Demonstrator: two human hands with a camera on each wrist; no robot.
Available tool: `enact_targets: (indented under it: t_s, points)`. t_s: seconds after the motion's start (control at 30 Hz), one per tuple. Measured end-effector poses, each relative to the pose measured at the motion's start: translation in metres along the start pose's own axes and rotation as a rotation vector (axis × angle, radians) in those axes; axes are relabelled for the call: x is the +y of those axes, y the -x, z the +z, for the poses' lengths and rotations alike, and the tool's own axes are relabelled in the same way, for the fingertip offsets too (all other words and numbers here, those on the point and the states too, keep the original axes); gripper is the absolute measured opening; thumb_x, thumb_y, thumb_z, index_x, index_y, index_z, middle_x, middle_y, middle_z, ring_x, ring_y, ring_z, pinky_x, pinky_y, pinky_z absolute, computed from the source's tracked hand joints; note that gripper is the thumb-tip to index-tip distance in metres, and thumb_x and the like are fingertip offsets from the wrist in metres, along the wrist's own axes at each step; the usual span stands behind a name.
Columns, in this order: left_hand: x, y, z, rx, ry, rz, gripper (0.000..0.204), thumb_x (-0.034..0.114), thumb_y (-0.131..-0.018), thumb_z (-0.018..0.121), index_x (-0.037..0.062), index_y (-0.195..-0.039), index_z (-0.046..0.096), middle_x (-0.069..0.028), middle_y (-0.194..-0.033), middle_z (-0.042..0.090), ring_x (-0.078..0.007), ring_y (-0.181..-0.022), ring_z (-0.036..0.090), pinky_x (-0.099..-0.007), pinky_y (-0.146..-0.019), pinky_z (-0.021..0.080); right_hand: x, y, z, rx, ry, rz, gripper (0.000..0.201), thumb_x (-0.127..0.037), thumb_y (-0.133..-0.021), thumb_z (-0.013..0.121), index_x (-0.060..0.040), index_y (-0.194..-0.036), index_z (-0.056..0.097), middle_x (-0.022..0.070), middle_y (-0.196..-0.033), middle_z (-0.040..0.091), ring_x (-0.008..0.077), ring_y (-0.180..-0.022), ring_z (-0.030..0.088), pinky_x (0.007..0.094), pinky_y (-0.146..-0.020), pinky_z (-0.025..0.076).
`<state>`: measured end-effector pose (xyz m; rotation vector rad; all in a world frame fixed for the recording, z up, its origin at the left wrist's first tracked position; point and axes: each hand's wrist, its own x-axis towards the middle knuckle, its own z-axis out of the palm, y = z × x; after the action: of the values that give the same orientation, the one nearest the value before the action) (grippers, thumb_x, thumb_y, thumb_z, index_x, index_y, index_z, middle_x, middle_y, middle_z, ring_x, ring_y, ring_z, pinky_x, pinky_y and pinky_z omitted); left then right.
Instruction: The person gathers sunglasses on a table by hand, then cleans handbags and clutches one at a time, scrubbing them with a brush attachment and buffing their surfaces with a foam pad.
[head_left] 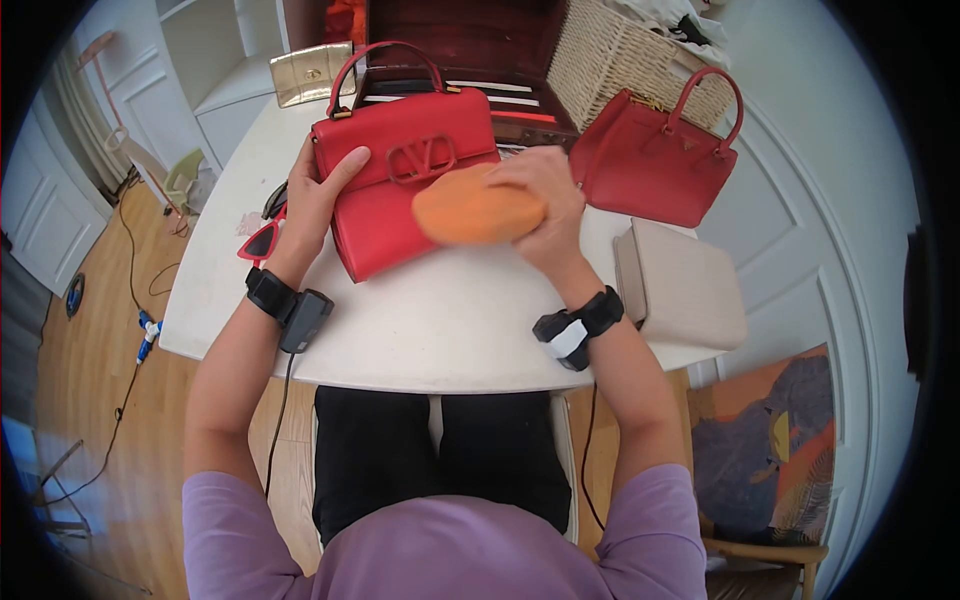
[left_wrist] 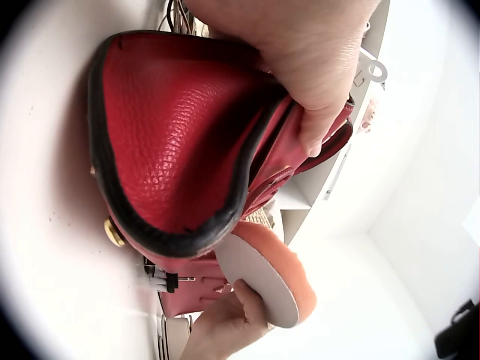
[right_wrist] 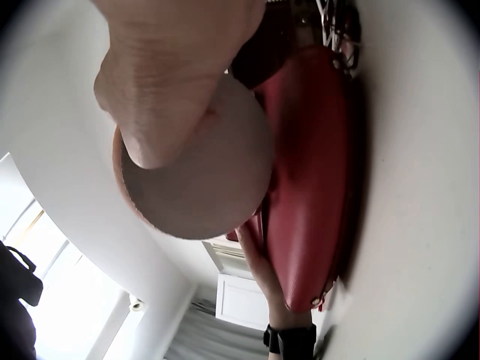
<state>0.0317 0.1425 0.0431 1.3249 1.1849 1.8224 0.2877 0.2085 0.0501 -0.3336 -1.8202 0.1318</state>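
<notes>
A red handbag with a top handle and a V-shaped emblem stands leaning back on the white table. My left hand grips its upper left side, thumb across the front and the other fingers hidden behind. My right hand holds a round orange sponge pad, slightly blurred, in front of the bag's lower right front. From the left wrist view, the pad's flat grey face shows with the right thumb pressed on it. In the right wrist view the grey disc overlaps the bag's front.
Red-framed sunglasses lie left of the bag, and a gold clutch stands behind it. To the right are a second red handbag and a beige bag. An open dark red case and a woven basket stand at the back.
</notes>
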Motion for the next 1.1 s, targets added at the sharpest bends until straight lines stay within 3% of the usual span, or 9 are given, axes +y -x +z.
enact_targets:
  t_s: [0.1, 0.3, 0.37, 0.5, 0.67, 0.8, 0.87, 1.0, 1.1]
  points:
    - [0.0, 0.0, 0.001, -0.001, 0.011, 0.006, 0.055, 0.026, -0.087, 0.075, 0.0019, -0.131, 0.052, -0.0119, -0.119, 0.063, -0.0176, -0.102, 0.065, -0.0311, -0.086, 0.056, -0.007, 0.002, 0.006, -0.174, -0.052, -0.109, 0.031, 0.006, -0.057, 0.067, -0.0101, -0.083, 0.068, 0.0031, -0.086, 0.068, 0.026, -0.093, 0.058, 0.0372, -0.086, 0.043]
    - [-0.001, 0.0, -0.001, 0.005, -0.009, -0.026, 0.055, 0.026, -0.087, 0.075, 0.002, -0.131, 0.051, -0.0119, -0.119, 0.063, -0.0173, -0.104, 0.064, -0.0315, -0.086, 0.056, 0.011, 0.003, -0.007, -0.004, 0.215, 0.086, 0.032, 0.005, -0.056, 0.068, -0.0092, -0.085, 0.069, 0.0046, -0.088, 0.068, 0.0273, -0.091, 0.058, 0.0379, -0.088, 0.044]
    - [-0.001, 0.0, -0.001, 0.001, -0.004, -0.012, 0.056, 0.025, -0.087, 0.075, 0.002, -0.132, 0.051, -0.012, -0.119, 0.063, -0.0175, -0.104, 0.064, -0.0315, -0.086, 0.056, 0.005, 0.0, -0.005, -0.007, -0.01, 0.017, 0.033, 0.005, -0.056, 0.068, -0.0101, -0.085, 0.069, 0.0039, -0.088, 0.069, 0.0267, -0.091, 0.058, 0.037, -0.087, 0.043]
    - [-0.001, 0.001, 0.0, 0.013, -0.004, -0.008, 0.056, 0.025, -0.087, 0.075, 0.002, -0.132, 0.051, -0.0121, -0.119, 0.063, -0.0176, -0.104, 0.064, -0.0315, -0.086, 0.056, -0.011, 0.002, 0.004, -0.176, -0.062, -0.115, 0.033, 0.006, -0.056, 0.068, -0.0107, -0.085, 0.07, 0.0037, -0.087, 0.068, 0.026, -0.091, 0.058, 0.035, -0.086, 0.043]
    - [0.0, 0.001, 0.001, -0.003, 0.012, -0.012, 0.056, 0.024, -0.087, 0.075, 0.002, -0.132, 0.05, -0.0121, -0.119, 0.063, -0.0176, -0.104, 0.064, -0.0313, -0.087, 0.056, 0.009, 0.002, -0.006, -0.019, 0.173, 0.065, 0.033, 0.004, -0.055, 0.069, -0.0107, -0.084, 0.069, 0.0031, -0.089, 0.068, 0.0263, -0.089, 0.057, 0.0352, -0.085, 0.044]
    - [0.0, 0.0, 0.0, -0.005, 0.019, -0.01, 0.057, 0.024, -0.087, 0.075, 0.0021, -0.133, 0.05, -0.012, -0.12, 0.062, -0.0176, -0.103, 0.064, -0.0312, -0.087, 0.055, 0.003, 0.0, -0.005, 0.032, 0.103, 0.009, 0.031, 0.004, -0.056, 0.069, -0.0108, -0.084, 0.069, 0.0026, -0.088, 0.068, 0.0265, -0.088, 0.058, 0.0356, -0.084, 0.044]
    - [-0.001, 0.0, 0.001, 0.003, 0.017, -0.001, 0.057, 0.024, -0.087, 0.075, 0.0021, -0.133, 0.05, -0.012, -0.12, 0.062, -0.0176, -0.103, 0.064, -0.0312, -0.087, 0.055, -0.008, -0.001, 0.002, -0.099, -0.028, -0.143, 0.03, 0.003, -0.057, 0.069, -0.0109, -0.084, 0.07, 0.0021, -0.086, 0.069, 0.0263, -0.088, 0.058, 0.0358, -0.083, 0.044]
    - [-0.002, 0.0, 0.001, 0.01, 0.005, 0.003, 0.057, 0.024, -0.087, 0.075, 0.0023, -0.133, 0.05, -0.0118, -0.12, 0.062, -0.0176, -0.104, 0.064, -0.0311, -0.087, 0.055, -0.001, 0.004, 0.004, -0.117, 0.002, -0.129, 0.029, 0.003, -0.056, 0.071, -0.0102, -0.082, 0.069, 0.0022, -0.085, 0.069, 0.0262, -0.089, 0.059, 0.037, -0.082, 0.045]
    - [0.001, 0.002, 0.001, -0.006, 0.016, -0.019, 0.056, 0.024, -0.087, 0.075, 0.0023, -0.132, 0.051, -0.0117, -0.12, 0.062, -0.0175, -0.104, 0.064, -0.0309, -0.087, 0.055, 0.009, 0.002, -0.006, 0.002, 0.165, 0.008, 0.028, 0.002, -0.056, 0.072, -0.0098, -0.081, 0.067, 0.0025, -0.087, 0.068, 0.026, -0.091, 0.059, 0.0379, -0.084, 0.045]
